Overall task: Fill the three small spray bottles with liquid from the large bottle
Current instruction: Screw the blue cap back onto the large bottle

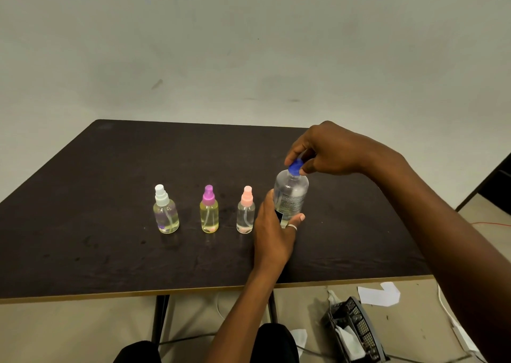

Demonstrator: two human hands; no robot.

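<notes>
Three small clear spray bottles stand in a row on the dark table: one with a white cap, one with a purple cap holding yellowish liquid, and one with a pink cap. All three caps are on. Just right of them stands the large clear bottle with a printed label. My left hand grips its lower body. My right hand pinches its blue cap from above.
The table's pale front edge runs across the lower view. On the floor at the right lie a black mesh basket with paper in it, white paper scraps and cables. A plain wall stands behind the table.
</notes>
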